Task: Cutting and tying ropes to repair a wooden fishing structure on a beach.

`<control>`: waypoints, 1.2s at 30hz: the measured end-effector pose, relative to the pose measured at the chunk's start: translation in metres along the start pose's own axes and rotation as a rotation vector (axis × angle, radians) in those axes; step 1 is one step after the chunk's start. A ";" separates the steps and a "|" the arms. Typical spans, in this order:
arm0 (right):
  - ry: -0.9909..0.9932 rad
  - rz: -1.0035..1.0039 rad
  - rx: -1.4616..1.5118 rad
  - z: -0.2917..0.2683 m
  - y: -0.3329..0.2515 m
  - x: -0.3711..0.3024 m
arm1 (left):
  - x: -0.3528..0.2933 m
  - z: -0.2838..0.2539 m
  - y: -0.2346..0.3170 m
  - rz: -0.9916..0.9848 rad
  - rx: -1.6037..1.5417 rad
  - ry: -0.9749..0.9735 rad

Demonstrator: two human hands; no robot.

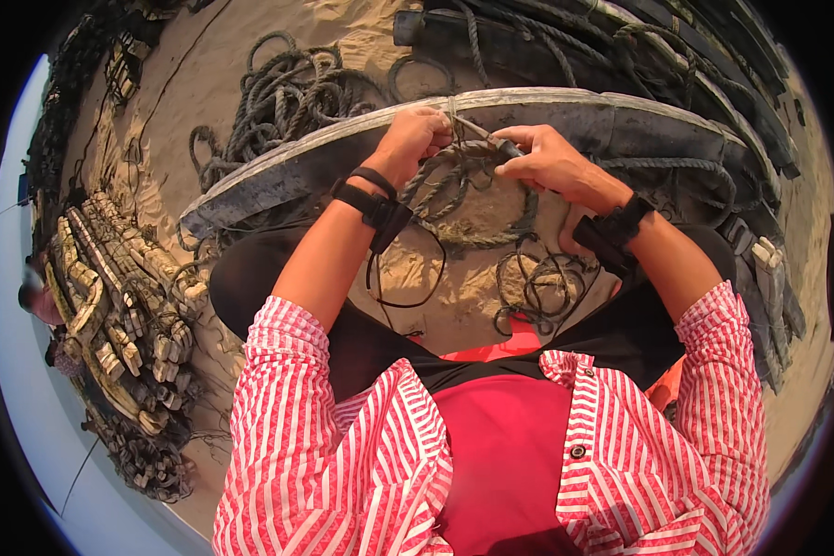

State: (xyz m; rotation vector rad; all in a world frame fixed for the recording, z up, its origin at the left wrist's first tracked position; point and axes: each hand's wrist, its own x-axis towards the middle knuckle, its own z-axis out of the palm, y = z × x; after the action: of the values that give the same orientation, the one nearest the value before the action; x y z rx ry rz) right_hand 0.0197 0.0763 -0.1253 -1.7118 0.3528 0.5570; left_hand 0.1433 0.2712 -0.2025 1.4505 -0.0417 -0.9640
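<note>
A long grey beam (547, 116), bowed by the lens, lies across the sand in front of my crossed legs. Thin cord (451, 107) is wrapped around it near the middle. My left hand (417, 141) is closed there, its fingers pinching the cord at the beam's near side. In my right hand (545, 162) is a slim knife-like tool (491, 137) with a dark grip; its pale narrow end points left toward the cord. Just below both hands, thick grey rope (491, 239) lies in loops on the sand. The exact kind of tool is unclear.
Coiled rope (292, 107) is heaped beyond the beam. More dark beams (528, 46) with rope are stacked at upper right. Thin dark cord (547, 287) lies tangled between my legs. Bundled pale, block-like pieces (120, 306) are piled at left, where people (42, 301) are partly visible.
</note>
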 end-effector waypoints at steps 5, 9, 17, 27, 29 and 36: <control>-0.050 0.025 0.167 0.001 -0.010 -0.006 | -0.005 0.009 -0.022 0.261 0.237 -0.025; 0.015 -0.047 -0.137 -0.010 -0.005 0.002 | 0.003 0.002 0.000 0.209 0.212 0.111; 0.213 -0.319 -0.876 -0.001 0.006 -0.001 | -0.019 0.012 0.067 0.203 0.064 -0.093; 0.449 -0.044 -1.033 -0.041 0.001 0.009 | -0.033 0.035 0.067 0.377 -0.061 -0.110; 0.457 -0.051 -1.022 -0.049 0.010 0.017 | -0.010 0.027 0.011 0.327 0.288 -0.051; 0.385 0.045 -1.048 -0.051 0.026 0.021 | -0.027 0.033 -0.058 0.855 1.418 -0.012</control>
State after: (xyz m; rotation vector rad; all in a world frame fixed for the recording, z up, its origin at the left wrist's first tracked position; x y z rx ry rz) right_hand 0.0326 0.0220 -0.1512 -2.8480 0.4001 0.4629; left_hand 0.0779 0.2699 -0.2310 2.3209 -1.4717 -0.0927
